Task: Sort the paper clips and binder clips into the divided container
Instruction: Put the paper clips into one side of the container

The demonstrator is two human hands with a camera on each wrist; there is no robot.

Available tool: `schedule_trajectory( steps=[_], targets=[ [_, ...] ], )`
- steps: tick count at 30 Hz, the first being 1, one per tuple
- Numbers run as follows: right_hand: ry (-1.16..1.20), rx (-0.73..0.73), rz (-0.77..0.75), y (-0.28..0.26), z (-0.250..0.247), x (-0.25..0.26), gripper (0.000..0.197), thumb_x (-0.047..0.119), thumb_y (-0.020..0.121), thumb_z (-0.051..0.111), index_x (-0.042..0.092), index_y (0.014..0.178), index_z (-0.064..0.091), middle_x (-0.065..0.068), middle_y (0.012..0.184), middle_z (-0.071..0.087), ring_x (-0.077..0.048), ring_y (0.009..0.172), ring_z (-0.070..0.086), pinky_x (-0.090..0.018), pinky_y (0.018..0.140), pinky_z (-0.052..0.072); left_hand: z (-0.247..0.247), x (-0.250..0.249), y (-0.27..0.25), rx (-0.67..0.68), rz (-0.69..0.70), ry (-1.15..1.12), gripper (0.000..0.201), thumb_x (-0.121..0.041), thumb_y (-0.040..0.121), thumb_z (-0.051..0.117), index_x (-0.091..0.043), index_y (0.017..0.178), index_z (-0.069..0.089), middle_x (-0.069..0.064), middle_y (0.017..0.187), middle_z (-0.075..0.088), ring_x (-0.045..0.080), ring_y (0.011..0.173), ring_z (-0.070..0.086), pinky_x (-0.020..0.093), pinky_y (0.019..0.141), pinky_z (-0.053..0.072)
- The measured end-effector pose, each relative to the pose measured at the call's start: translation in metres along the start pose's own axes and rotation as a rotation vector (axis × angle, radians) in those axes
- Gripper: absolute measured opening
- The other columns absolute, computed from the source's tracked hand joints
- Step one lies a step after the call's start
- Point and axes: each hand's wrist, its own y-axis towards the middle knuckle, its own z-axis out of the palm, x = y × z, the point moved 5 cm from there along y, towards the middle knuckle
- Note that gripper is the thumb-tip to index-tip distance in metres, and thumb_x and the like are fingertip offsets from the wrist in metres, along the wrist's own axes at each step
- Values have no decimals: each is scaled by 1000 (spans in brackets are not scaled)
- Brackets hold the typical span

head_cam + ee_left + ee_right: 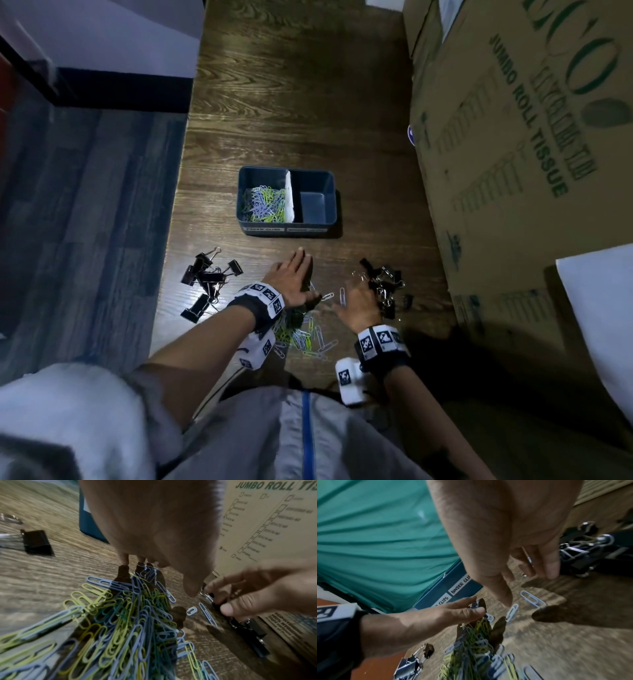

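A blue divided container (317,174) stands mid-table; its left half holds coloured paper clips (263,205), its right half is bare. A loose paper clip pile (303,334) lies in front of me. My left hand (308,286) reaches down onto the pile's far end and pinches a few paper clips (475,605) between thumb and fingers (477,610). My right hand (363,291) is on the right heap of black binder clips (388,287), its fingers (228,609) curled round one clip (208,597). Another binder clip group (205,281) lies at the left.
A large cardboard carton (513,137) walls off the table's right side, close behind the right binder clips. The table's left edge (171,219) drops to a carpeted floor. Two stray paper clips (337,295) lie between my hands. Bare wood lies beyond the container.
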Motion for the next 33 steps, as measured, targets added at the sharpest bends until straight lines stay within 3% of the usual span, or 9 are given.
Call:
schedule_trajectory(
  steps=[2,8,13,16,18,23,25,28,33],
  targets=[
    [52,5,54,-2,14,-11,77,39,88,71,18,151,30,-14,150,29,-38,136,37,-49,108,40,6,-4,-5,23,45,40,97,-69,90,38,-16,153,-13,5,158,-23,22,147,-13,44,118,0],
    [-80,-88,-83,-8,34,8,53,31,89,67,15,136,47,-15,141,34,-35,129,42,-47,103,45,23,-9,-45,27,196,58,86,-57,92,46,-15,154,3,8,161,-6,23,149,2,47,117,12],
    [-53,77,-306,-8,48,36,61,43,90,64,20,143,46,-8,141,41,-29,131,42,-42,108,40,26,15,-86,-167,119,-73,74,-45,94,53,-18,153,17,4,161,10,24,146,15,45,116,26],
    [-7,0,-373,-14,42,30,54,44,87,69,28,134,50,-3,138,44,-23,119,53,-42,100,47,30,38,-110,-265,85,-68,57,-39,91,58,-13,139,39,8,142,40,25,123,44,39,99,44],
    [25,-73,-389,-18,33,16,40,40,83,74,31,115,53,1,123,53,-19,103,59,-39,87,52,33,48,-122,-288,29,-99,43,-36,89,60,-13,123,47,6,121,48,26,102,55,37,80,49],
    [-224,278,-331,-24,36,-10,45,40,60,91,28,68,48,4,74,61,-20,78,62,-31,70,48,46,50,-142,-120,1,-52,27,-49,84,60,-27,82,44,-4,88,59,22,75,58,31,63,42],
    [-307,324,-329,-27,48,-11,45,39,57,92,24,67,51,1,74,62,-22,76,62,-30,67,48,55,43,-142,-29,6,0,35,-55,80,63,-23,77,48,-4,77,63,19,69,59,28,60,38],
    [-262,296,-383,-25,66,-3,47,36,60,91,23,66,46,0,79,64,-24,75,63,-34,69,53,64,29,-135,-11,14,-13,27,-42,83,67,-21,75,52,-6,72,62,14,65,57,25,59,36],
    [-105,216,-428,-14,74,22,42,34,73,84,22,69,44,1,77,59,-24,73,61,-34,70,52,57,15,-107,-117,-4,-103,19,-24,88,63,-22,73,52,-8,73,57,17,66,58,30,62,52]
  ],
)
